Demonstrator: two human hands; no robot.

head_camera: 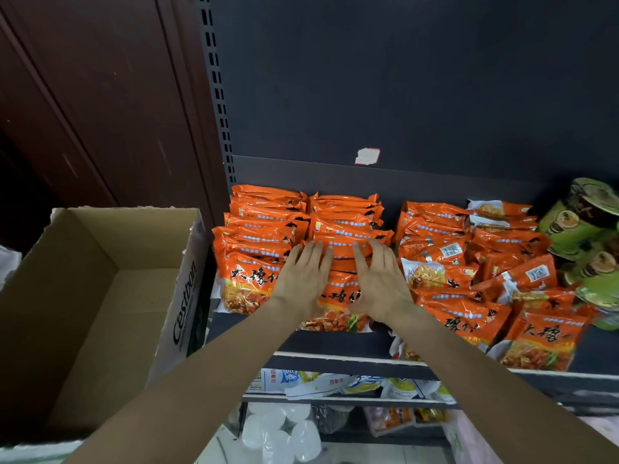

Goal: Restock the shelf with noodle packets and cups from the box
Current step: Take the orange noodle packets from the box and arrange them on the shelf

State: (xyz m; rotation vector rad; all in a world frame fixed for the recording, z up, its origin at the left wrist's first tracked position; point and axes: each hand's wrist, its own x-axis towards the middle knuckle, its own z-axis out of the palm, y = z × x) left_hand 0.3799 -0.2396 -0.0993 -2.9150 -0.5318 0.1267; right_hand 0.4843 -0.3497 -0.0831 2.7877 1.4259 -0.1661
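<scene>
Noodle packets [268, 229] in orange wrappers fill the dark shelf [338, 343] in rows: two neat stacks at the left and middle, and a looser, tumbled heap [469, 269] toward the right, where several lie tilted and one at the front corner hangs partly over the shelf's edge. Both hands lie flat on the middle stack [345, 226], palms down. The left hand [303, 276] has its fingers straight and slightly fanned over the packets; the right hand [376, 279] does the same just beside it, fingers straight and a little apart, neither curled round anything. Green noodle cups [582, 222] are piled at the far right of the shelf, cut off by the frame's edge so their number cannot be told. The cardboard box [100, 296] stands open at the left, touching or nearly touching the shelf's side; the part of its floor that shows holds nothing, though the near corner is hidden by the left forearm. A torn white label [367, 156] sticks to the dark back panel. Below the shelf, white and yellow bags [335, 383] crowd a lower tier, their print too small to read, and lower down pale plastic containers [284, 433] show blurred, partly covered by the arms.
</scene>
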